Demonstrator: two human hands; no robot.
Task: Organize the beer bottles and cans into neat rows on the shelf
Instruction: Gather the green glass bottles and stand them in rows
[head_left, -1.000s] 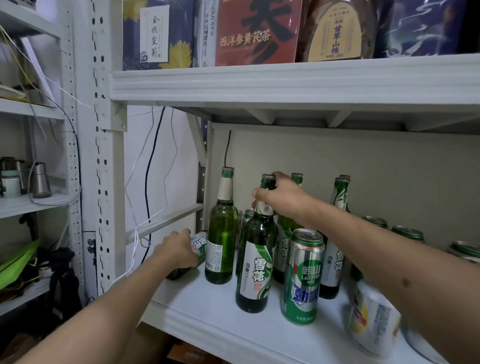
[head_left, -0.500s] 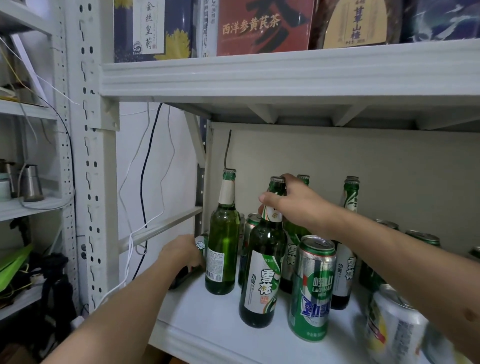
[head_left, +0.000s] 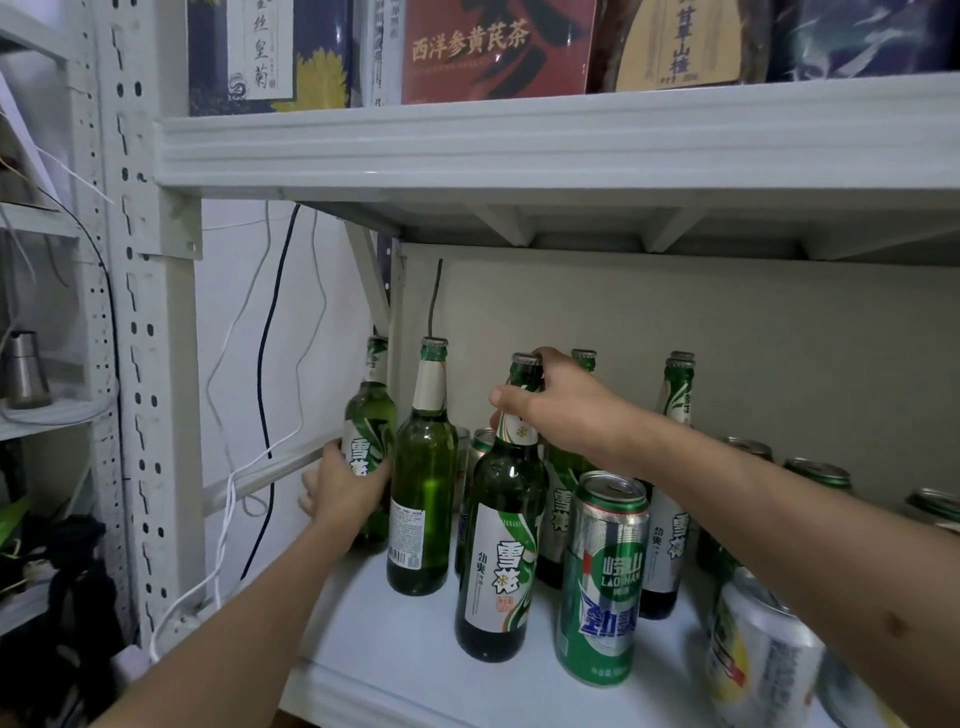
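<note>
Two-handed bottle alignment, head view. L hand (head_left: 345, 486) wraps the body of a green glass beer bottle with white snowflake label (head_left: 370, 415), upright at the far-left corner of the white metal shelf (head_left: 395, 654), fingers curled round the lower label. R hand (head_left: 553, 410) pinches the neck of a dark green glass bottle with white-and-green label (head_left: 501, 525), thumb toward the viewer, fingers curled behind the crown cap; this bottle stands upright near the shelf's front edge. Between them stands a green bottle w/ cream neck label (head_left: 423, 467), ungripped, just beside the L-hand bottle. A green-and-silver aluminium beer can (head_left: 602, 577) stands just right of the R-hand bottle; more bottles & cans crowd behind and to the right.

Technique (judgement): slide or lift each bottle upright, low to the board, towards the back; a neck grip gives little control of the base, so move slowly to avoid clipping the can alongside. Set bottles in one line, cans in another.

Pose: both forearms reach up & forward from lower frame; R arm crosses above the front cans, wrist slightly bent down.
</note>
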